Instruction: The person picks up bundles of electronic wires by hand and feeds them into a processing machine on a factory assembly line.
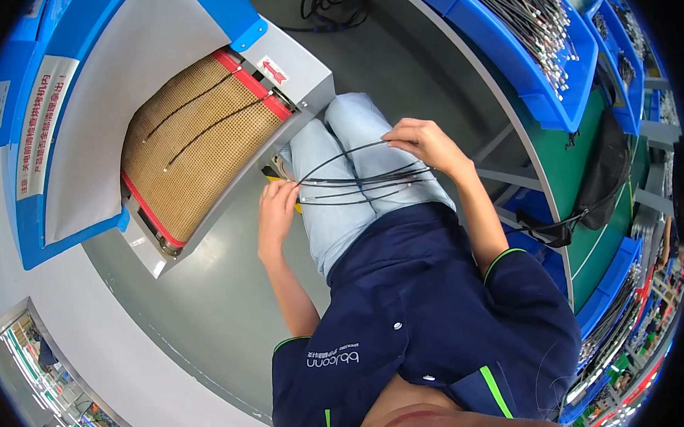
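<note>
A thin black cable (337,159) bows upward between my two hands, over my thighs. My left hand (277,207) pinches one end of it between thumb and fingertips, beside my left leg. Near the other end, my right hand (425,143) grips the same cable with thumb and bent fingers. Several more black cables (365,187) with small pale ends lie across my lap, just under the held one. Where the left fingertips meet the cable, its tip is mostly hidden.
Left of my legs, a blue and white machine has a brown mesh conveyor belt (191,136) with red edges; two black cables (210,128) lie on it. On the right, a green-topped bench (584,266) holds blue bins (537,99) of cables and a black bag (603,169).
</note>
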The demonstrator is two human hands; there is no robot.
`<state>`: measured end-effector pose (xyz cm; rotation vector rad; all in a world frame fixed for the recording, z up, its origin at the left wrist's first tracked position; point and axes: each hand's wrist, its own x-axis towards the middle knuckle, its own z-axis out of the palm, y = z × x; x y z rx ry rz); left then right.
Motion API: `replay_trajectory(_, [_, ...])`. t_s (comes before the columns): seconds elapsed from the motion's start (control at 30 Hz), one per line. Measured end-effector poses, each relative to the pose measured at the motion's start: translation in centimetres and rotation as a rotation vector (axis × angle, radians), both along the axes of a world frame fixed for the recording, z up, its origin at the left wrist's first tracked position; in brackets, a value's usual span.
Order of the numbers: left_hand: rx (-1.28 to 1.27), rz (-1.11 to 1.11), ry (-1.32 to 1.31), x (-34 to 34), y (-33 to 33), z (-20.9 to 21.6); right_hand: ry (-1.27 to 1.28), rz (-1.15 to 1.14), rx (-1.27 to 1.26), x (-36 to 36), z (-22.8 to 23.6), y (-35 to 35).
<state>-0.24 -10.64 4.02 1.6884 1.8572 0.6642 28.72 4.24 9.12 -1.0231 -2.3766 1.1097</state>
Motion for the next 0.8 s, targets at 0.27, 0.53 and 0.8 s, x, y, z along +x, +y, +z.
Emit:
replay_trajectory(0.27, [-0.042, 0.035, -0.27, 1.9, 0.4, 2.6, 0.061, 0.022, 0.064, -0.4, 0.5, -0.3])
replay_trajectory(0.53, [-0.076, -0.032, -0.309, 2.1, 0.6, 3.5, 0.034, 0.094, 0.186, -1.0, 0.8, -0.2])
replay_trajectory(0.8, [-0.067, -0.04, -0.402, 3.8, 1.9, 3.6, 0.169, 0.264, 0.144, -4.1, 0.4, -1.8])
